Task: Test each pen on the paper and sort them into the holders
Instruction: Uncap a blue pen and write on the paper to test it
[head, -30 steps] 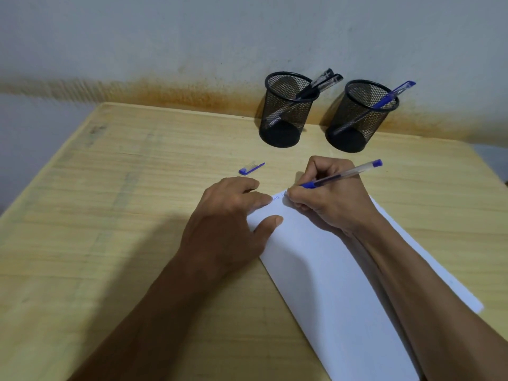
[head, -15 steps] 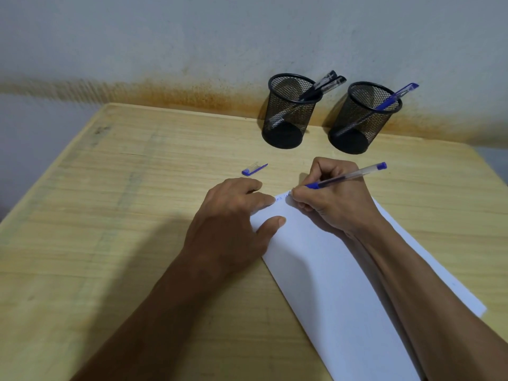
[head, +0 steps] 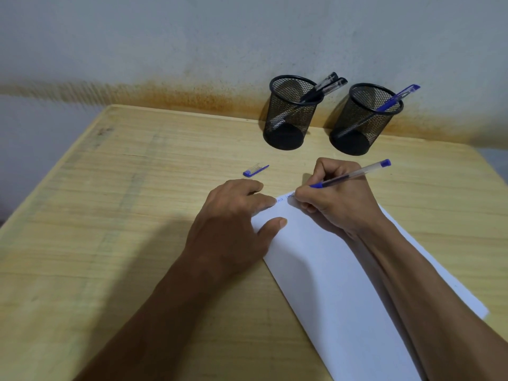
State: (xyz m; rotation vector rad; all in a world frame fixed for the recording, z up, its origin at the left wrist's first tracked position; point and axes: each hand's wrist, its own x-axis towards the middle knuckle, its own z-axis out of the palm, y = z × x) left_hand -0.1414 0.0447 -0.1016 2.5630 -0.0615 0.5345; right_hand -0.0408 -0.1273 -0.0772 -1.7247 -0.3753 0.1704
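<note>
Working from the pale wooden surface down to the smallest item, we judge the sorting well along but not finished. Across it lies the white sheet of paper, with a short line of blue marks at its far corner. Our left hand lies flat with fingers spread, grasping nothing, pinning that corner. Our right hand has its grip clenched around the clear-barrelled blue pen, tip touching the paper just beside the marks, so the test of this pen is under way. Against the wall stand two black wire-mesh holders: the left holder carries two black pens, the right holder one blue pen, so three appear already sorted. The small blue pen cap lies alone beyond our left hand. Left to do, we judge: recap this pen and drop it in a holder. We see no other loose pens.
</note>
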